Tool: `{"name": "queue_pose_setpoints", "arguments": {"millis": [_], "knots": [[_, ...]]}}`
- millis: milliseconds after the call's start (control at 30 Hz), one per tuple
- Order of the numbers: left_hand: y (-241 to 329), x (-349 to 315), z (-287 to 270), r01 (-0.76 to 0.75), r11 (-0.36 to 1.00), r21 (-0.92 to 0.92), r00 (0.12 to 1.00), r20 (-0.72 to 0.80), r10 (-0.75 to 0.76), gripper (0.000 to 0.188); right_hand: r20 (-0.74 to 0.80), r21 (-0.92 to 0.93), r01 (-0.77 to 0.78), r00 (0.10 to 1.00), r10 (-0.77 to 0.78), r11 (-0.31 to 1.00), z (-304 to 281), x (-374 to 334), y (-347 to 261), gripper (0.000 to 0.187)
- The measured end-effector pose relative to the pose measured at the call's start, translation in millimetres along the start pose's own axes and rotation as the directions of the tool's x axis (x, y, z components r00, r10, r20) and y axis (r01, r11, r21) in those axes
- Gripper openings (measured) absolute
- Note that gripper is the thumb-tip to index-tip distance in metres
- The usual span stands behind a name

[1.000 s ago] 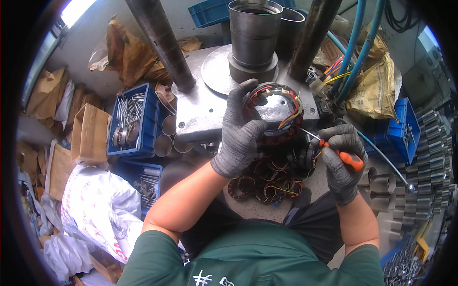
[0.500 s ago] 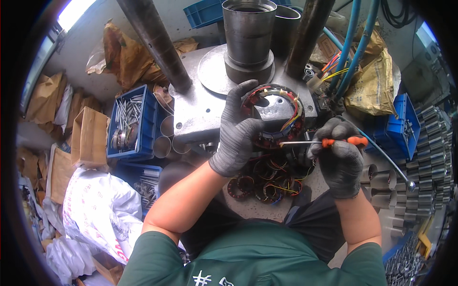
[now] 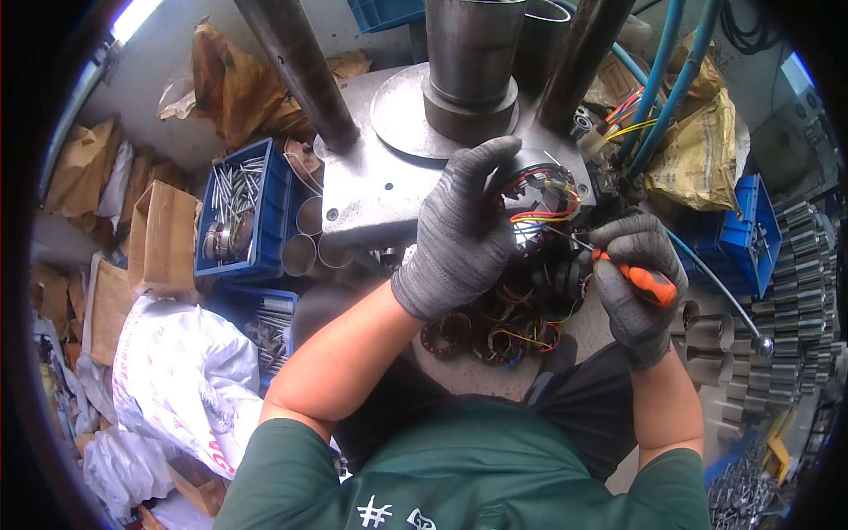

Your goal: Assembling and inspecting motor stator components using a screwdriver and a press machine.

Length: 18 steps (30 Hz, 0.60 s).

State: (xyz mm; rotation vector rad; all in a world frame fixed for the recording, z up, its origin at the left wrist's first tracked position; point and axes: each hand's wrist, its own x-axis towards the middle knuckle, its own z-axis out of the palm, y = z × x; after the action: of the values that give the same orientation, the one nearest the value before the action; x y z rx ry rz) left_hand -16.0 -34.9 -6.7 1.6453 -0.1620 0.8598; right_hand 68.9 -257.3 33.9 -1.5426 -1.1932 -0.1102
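Note:
My left hand (image 3: pixel 464 231), in a grey knit glove, grips a round motor stator (image 3: pixel 545 196) with red, yellow and black wires, holding it against the grey metal press plate (image 3: pixel 371 190). My right hand (image 3: pixel 634 281), also gloved, is closed around an orange-handled screwdriver (image 3: pixel 643 279). The screwdriver's thin shaft points left into the stator's windings. Below both hands, several more wound stators (image 3: pixel 503 327) lie in a pile on the round bench top.
A steel cylinder (image 3: pixel 470 66) and two dark columns rise from the press plate. Blue bins of metal pins (image 3: pixel 240 208) stand at the left, with cardboard boxes and white sacks. Blue hoses (image 3: pixel 671 79), brown bags and stacked metal rings (image 3: pixel 799 274) are at the right.
The right hand turned the screwdriver, moving its tip from outside the stator into the windings. The left hand kept its grip and shifted a little.

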Motion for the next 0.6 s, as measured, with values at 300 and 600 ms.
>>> {"name": "queue_pose_setpoints", "arguments": {"millis": [300, 600], "knots": [[-38.8, 29.7, -12.6, -0.184, 0.753, 0.632, 0.975, 0.216, 0.057, 0.058, 0.006, 0.093, -0.203, 0.979, 0.203, 0.975, 49.5, 6.5, 71.0, 0.021], [-51.0, 47.2, -31.2, -0.133, 0.764, 0.631, 0.929, 0.347, -0.125, 0.068, 0.001, 0.058, -0.263, 0.965, 0.264, 0.963, 68.6, 14.6, 108.4, 0.021]]}}
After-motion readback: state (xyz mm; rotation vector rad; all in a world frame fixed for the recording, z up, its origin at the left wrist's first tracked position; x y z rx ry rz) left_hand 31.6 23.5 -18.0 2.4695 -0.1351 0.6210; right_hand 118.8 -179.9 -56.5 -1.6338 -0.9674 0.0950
